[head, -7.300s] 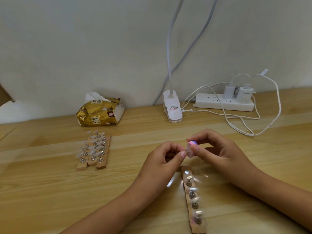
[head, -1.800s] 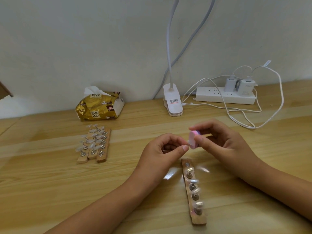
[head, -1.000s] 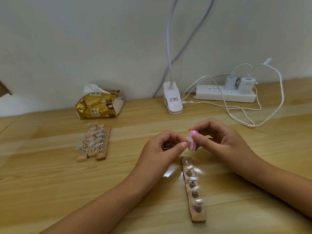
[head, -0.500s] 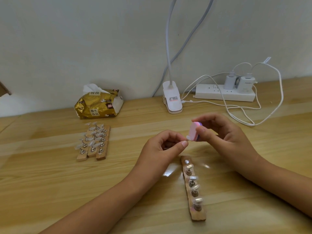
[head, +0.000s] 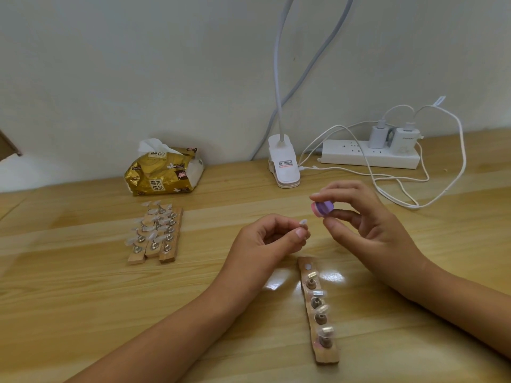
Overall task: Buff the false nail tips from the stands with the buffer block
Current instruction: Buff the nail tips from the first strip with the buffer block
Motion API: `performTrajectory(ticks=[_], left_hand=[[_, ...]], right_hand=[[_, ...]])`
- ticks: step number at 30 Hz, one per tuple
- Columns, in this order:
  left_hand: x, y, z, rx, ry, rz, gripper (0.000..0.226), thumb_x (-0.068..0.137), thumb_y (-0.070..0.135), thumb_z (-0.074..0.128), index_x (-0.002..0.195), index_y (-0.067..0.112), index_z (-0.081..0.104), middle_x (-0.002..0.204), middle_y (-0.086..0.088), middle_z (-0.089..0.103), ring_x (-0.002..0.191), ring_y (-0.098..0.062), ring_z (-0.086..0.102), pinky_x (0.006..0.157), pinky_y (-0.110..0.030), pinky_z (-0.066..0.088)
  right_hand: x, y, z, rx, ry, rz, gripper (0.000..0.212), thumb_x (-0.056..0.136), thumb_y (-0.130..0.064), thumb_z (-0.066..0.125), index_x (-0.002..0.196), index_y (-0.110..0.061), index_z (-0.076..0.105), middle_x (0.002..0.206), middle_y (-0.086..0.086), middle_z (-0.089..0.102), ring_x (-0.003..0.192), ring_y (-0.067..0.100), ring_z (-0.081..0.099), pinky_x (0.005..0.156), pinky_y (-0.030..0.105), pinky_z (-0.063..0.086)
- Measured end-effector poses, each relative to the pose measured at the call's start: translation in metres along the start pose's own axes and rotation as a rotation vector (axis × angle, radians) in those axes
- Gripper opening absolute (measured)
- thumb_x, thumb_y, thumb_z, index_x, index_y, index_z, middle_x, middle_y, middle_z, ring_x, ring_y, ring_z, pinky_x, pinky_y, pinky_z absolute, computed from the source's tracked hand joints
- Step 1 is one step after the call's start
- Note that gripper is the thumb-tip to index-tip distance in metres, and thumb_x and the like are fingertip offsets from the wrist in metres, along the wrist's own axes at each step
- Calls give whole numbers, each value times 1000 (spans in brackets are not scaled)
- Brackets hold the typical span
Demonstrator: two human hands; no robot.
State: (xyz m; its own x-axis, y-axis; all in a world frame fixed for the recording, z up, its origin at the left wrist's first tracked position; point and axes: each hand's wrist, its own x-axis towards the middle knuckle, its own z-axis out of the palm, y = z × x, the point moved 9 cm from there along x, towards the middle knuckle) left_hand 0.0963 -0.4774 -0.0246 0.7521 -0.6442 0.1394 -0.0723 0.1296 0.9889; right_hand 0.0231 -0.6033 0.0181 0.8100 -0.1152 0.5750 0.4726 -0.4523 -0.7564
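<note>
Far on your left, a gold tissue pack (head: 163,172) sits by the wall. Just in front of it, three wooden stands (head: 154,239) lie side by side on the table (head: 83,299), full of clear nail tips. Your left hand (head: 265,244) is curled and pinches one small nail tip (head: 303,223), up off the table. A little gap sits between that tip and the buffer block (head: 322,209). Below them, one more stand (head: 320,313) lies flat with four tips and one bare spot at its far end. Your right hand (head: 365,225) pinches the pink and purple block with its fingertips. A white power strip (head: 370,160) sits by the wall.
</note>
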Motion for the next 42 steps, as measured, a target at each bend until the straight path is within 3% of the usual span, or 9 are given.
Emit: performTrajectory(ticks=[10,14,17,21,24,28,31,35,42], left_hand=[[-1,1,1,48,-5,20,2,86,9,67,88,10,68,82,0,72,78,-8,66,73,-17,52],[-1,3,2,71,-13,35,4,87,11,66,84,13,67,78,3,69,75,-6,65,73,-17,51],[0,1,1,76,-7,35,3,88,10,66,85,12,67,79,2,70,75,-5,65,72,-16,51],[-1,2,2,95,-23,46,3,88,12,66,85,14,67,76,6,68,75,-5,64,74,-17,52],[0,1,1,93,-8,46,6,87,12,67,83,16,67,80,0,69,74,-5,63,73,-18,51],[-1,5,4,91,-29,63,4,84,17,69,81,17,66,75,5,68,73,-4,63,70,-16,50],[0,2,1,114,-9,54,6,87,11,67,83,16,67,81,-4,69,74,-7,63,74,-20,52],[0,2,2,118,-21,53,7,88,11,66,84,15,67,75,6,68,74,-5,63,73,-19,52],[0,3,2,115,-25,61,7,88,12,66,83,16,66,77,4,68,74,-5,64,73,-18,51]], right_hand=[[-1,-3,9,-125,-86,-45,27,93,-13,60,117,-21,67,120,0,56,118,19,57,97,29,50],[-4,-6,13,-190,-109,-114,28,93,-11,61,118,-21,67,120,1,58,118,18,57,98,24,47],[-1,0,10,-137,-100,-33,26,95,-15,59,119,-22,67,119,-1,59,117,17,58,98,28,50],[-4,-5,13,-227,-118,-119,28,95,-12,58,120,-22,66,121,-1,58,119,16,57,100,24,46],[-1,4,10,-140,-100,-21,25,96,-16,57,118,-22,66,120,-2,59,118,16,58,99,32,50],[-4,-8,14,-232,-127,-158,24,98,-18,58,120,-23,65,122,-1,58,120,17,57,101,27,46],[-1,4,10,-118,-103,-21,24,96,-20,58,118,-22,66,118,-4,60,118,17,59,99,33,50],[-3,-4,15,-192,-127,-116,23,98,-16,59,120,-18,65,120,-1,59,119,18,58,99,28,49],[-4,-6,15,-273,-125,-160,24,98,-16,58,121,-19,64,120,-2,59,118,16,57,100,28,47]])
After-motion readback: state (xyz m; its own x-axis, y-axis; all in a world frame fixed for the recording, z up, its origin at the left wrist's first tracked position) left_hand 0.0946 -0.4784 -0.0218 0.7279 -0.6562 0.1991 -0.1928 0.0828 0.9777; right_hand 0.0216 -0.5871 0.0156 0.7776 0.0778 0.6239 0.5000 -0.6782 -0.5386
